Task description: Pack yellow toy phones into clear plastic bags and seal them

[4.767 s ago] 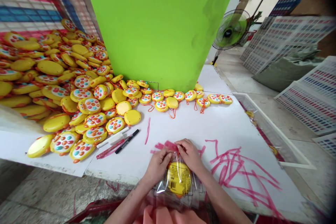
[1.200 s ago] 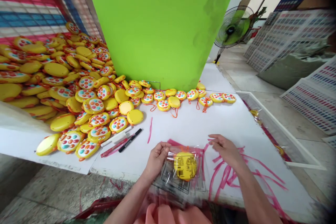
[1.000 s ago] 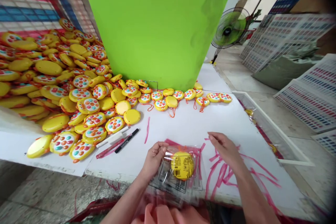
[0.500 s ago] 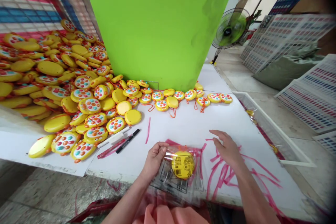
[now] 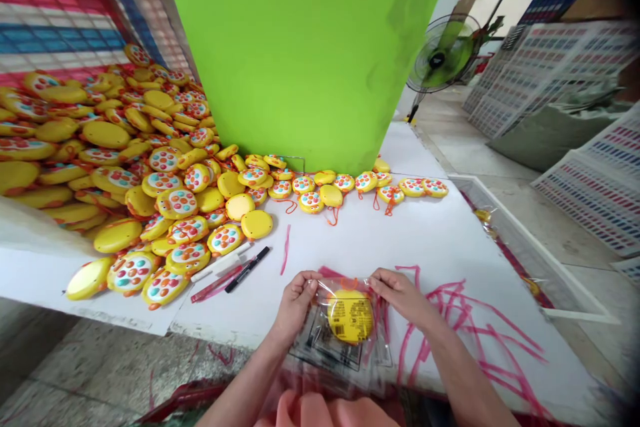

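A clear plastic bag [image 5: 325,337] with dark print lies at the table's front edge, and a yellow toy [image 5: 350,317] shows inside it, lying flat. Fingers of my left hand [image 5: 299,297] pinch the bag's upper left corner. At the upper right corner, my right hand [image 5: 400,292] is closed on the same bag. A bit of orange cord shows at the bag's top edge between the two hands. More clear bags appear stacked beneath; how they lie is hard to make out.
Yellow toys with coloured buttons [image 5: 135,271] are heaped at the left and line the base of a green column [image 5: 305,60]. Markers [image 5: 247,269] lie left of my hands. Pink strips [image 5: 465,320] are strewn at the right. A white-framed bin [image 5: 530,247] adjoins the table's right edge.
My right hand has come left from over the pink strips and closed on the bag's upper right corner. My left hand keeps its hold. The view has shifted slightly.
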Available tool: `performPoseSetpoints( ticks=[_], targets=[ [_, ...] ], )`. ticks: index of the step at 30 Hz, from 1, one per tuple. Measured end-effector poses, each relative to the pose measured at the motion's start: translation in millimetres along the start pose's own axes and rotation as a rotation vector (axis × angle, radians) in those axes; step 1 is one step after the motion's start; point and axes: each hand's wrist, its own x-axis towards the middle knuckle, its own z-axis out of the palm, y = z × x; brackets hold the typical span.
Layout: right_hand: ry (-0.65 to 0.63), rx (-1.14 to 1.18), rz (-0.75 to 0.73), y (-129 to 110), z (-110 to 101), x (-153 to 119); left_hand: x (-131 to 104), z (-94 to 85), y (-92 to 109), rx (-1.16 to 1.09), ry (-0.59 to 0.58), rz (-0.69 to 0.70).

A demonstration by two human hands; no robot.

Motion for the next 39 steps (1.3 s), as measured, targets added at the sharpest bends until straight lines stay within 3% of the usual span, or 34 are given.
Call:
performPoseSetpoints(
  ticks=[4,9,15,18,22,24,27,28,30,32,35,39],
  targets=[
    [-0.059,0.064,0.008,-6.6,4.6,-1.7,-0.3,2.5,3.4,-0.011,0.005,0.010],
    [-0.042,0.038,0.002,-14.3,10.7,0.3,-1.8,3.6,4.1,0.020,0.007,0.020],
    [0.033,0.061,-0.027,-17.8,-3.9,5.6,-4.0,5.3,1.9,0.086,-0.020,0.043],
    [0.187,0.112,0.025,-9.8,-23.3,6.9,-4.4,5.2,-0.8,0.110,-0.061,0.037],
    [0.424,0.063,0.058,15.9,-70.2,2.5,-4.3,4.1,-5.0,0.112,-0.086,0.010],
    [0.636,0.018,0.091,29.9,-98.4,-1.7,-4.2,3.9,-6.2,0.133,-0.090,0.019],
    [1.104,-0.020,0.080,40.4,-131.7,-6.7,-4.2,4.3,-6.9,0.184,-0.103,0.044],
    [1.209,-0.047,0.039,39.9,-137.6,-6.9,-4.2,4.5,-7.1,0.194,-0.107,0.047],
    [1.290,-0.144,-0.078,33.3,-139.0,-3.7,-4.1,4.8,-7.6,0.207,-0.110,0.046],
    [1.207,-0.280,-0.150,22.2,-126.9,5.9,-4.1,4.9,-8.1,0.220,-0.113,0.045],
    [0.884,-0.442,-0.134,4.9,-93.6,33.5,-4.4,4.5,-8.6,0.244,-0.117,0.049],
    [0.503,-0.639,-0.363,-12.0,-51.6,90.1,-5.1,4.1,-7.9,0.272,-0.117,0.056]
  ],
)
